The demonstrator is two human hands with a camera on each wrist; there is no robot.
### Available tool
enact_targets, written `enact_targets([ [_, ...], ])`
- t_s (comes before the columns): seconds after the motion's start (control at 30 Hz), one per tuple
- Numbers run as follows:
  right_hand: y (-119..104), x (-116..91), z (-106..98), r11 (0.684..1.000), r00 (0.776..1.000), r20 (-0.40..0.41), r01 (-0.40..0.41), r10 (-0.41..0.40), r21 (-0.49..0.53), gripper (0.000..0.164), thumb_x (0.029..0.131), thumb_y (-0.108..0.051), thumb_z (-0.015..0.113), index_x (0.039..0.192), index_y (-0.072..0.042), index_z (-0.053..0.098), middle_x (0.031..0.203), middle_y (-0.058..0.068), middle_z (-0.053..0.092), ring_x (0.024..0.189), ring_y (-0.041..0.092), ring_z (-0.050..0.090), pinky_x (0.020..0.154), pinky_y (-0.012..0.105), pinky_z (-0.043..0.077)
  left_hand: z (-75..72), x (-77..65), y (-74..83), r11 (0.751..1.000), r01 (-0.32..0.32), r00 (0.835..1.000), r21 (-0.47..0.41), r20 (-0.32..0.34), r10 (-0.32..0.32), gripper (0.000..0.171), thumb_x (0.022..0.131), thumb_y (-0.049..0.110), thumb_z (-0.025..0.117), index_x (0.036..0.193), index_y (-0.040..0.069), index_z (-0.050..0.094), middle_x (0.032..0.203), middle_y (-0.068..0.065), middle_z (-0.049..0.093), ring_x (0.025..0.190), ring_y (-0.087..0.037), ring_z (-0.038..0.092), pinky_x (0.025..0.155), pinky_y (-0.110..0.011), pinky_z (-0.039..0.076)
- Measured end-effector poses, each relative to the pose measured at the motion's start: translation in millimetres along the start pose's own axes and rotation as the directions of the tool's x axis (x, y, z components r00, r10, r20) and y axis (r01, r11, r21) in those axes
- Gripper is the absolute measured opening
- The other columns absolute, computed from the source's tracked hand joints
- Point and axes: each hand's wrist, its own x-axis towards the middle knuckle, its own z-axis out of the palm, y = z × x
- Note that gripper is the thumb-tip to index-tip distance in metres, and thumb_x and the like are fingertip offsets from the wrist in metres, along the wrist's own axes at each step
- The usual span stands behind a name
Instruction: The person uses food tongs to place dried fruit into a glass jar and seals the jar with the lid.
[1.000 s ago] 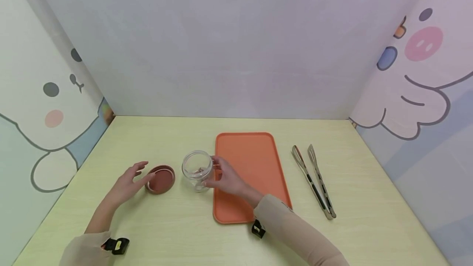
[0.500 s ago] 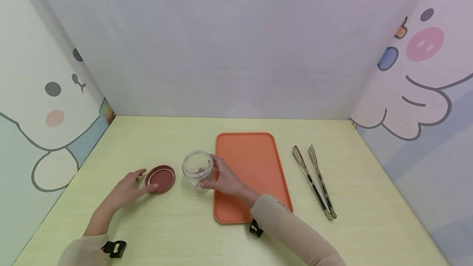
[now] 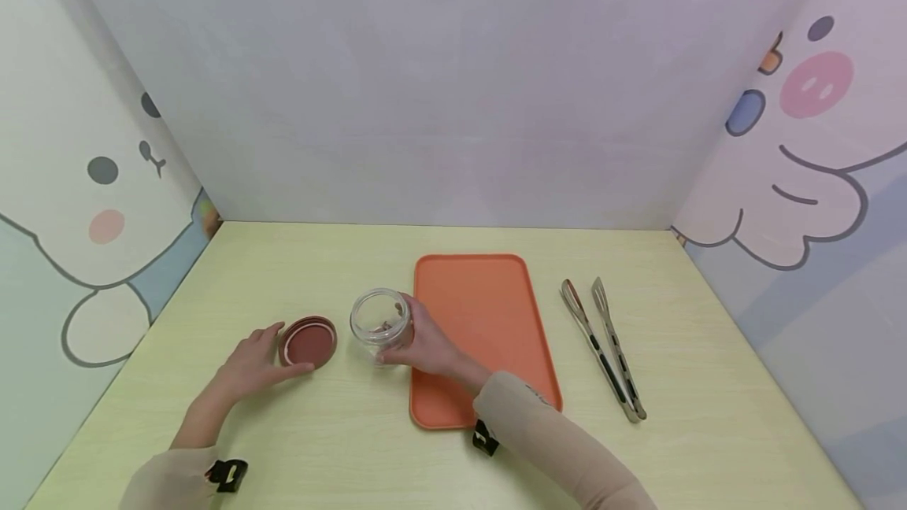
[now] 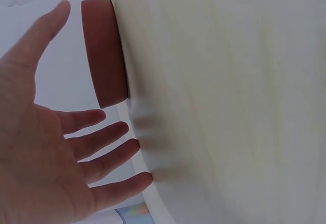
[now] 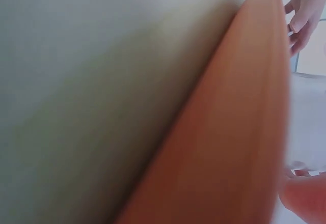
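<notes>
Two hands: yours, both over the table [image 3: 340, 447], in beige sleeves [image 3: 549, 439] with a black device [image 3: 228, 476] at each wrist.
Your left hand [image 3: 248, 366]: fingers spread, gripping nothing; thumb and fingers stand around the lid [image 3: 310, 343], gaps showing in the left wrist view.
Your right hand [image 3: 428, 346]: curled round the side of the jar [image 3: 370, 333], gripping it.
Jar: clear glass, uncovered, upright, between the lid and the tray; a few small bits inside, too small for you to make out.
Lid: brown, flat on the table, ringed face up, left of the jar.
Tray: the orange tray [image 3: 482, 305] lies just right of the jar, under your right forearm.
Tongs: the metal tongs [image 3: 594, 346] lie spread beyond the tray, to your right.
Surface: pale yellow, faintly grained.
Room: plain grey-lilac back wall [image 3: 439, 85] ahead of you; cartoon animals on the left wall [image 3: 42, 140] and right wall [image 3: 871, 203].
</notes>
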Motion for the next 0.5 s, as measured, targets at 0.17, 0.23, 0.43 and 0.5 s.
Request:
enact_targets([
  [0.17, -16.5, -3.7, -1.2, 0.998, 1.0, -0.001, -0.001, 0.001, 0.059, 0.092, 0.064, -0.008, 0.079, 0.135, -0.003, 0.02, 0.129, 0.018, 0.033, 0.119, 0.032, 0.032, 0.099, 0.038, 0.026, 0.3, 1.2, 3.2, 0.999, 0.019, 1.0, 0.034, 0.004, -0.019, 0.099, 0.064, 0.053, 0.07, 0.122, -0.016, 0.031, 0.113, -0.038, 0.037, 0.1, -0.052, 0.038, 0.075, -0.06, 0.038],
  [0.23, -23.9, -5.1, -2.1, 0.997, 1.0, 0.006, -0.002, 0.002, 0.082, 0.091, 0.065, -0.005, 0.078, 0.134, -0.001, 0.019, 0.13, 0.019, 0.032, 0.12, 0.035, 0.03, 0.099, 0.039, 0.026, 1.0, 1.2, 4.2, 0.999, 0.024, 1.0, 0.041, 0.005, -0.025, 0.1, 0.063, 0.054, 0.071, 0.123, -0.015, 0.031, 0.113, -0.037, 0.036, 0.1, -0.052, 0.036, 0.074, -0.06, 0.038],
  [0.43, -31.0, -6.7, -2.9, 0.997, 0.999, 0.019, -0.027, 0.026, 0.074, 0.091, 0.066, -0.004, 0.077, 0.135, -0.001, 0.018, 0.131, 0.019, 0.032, 0.122, 0.034, 0.029, 0.099, 0.037, 0.027, 4.0, 1.6, 5.4, 0.996, 0.036, 0.999, 0.079, -0.006, -0.035, 0.1, 0.06, 0.058, 0.07, 0.123, -0.011, 0.033, 0.112, -0.033, 0.038, 0.098, -0.048, 0.035, 0.069, -0.058, 0.041],
  [0.5, -30.7, -6.5, -2.8, 0.997, 0.999, 0.017, -0.037, 0.036, 0.071, 0.091, 0.066, -0.005, 0.077, 0.135, -0.002, 0.018, 0.131, 0.02, 0.033, 0.121, 0.034, 0.03, 0.099, 0.038, 0.026, 4.8, 2.2, 5.7, 0.995, 0.038, 0.999, 0.09, -0.008, -0.037, 0.101, 0.058, 0.059, 0.07, 0.123, -0.01, 0.034, 0.111, -0.033, 0.038, 0.097, -0.047, 0.036, 0.068, -0.057, 0.041],
])
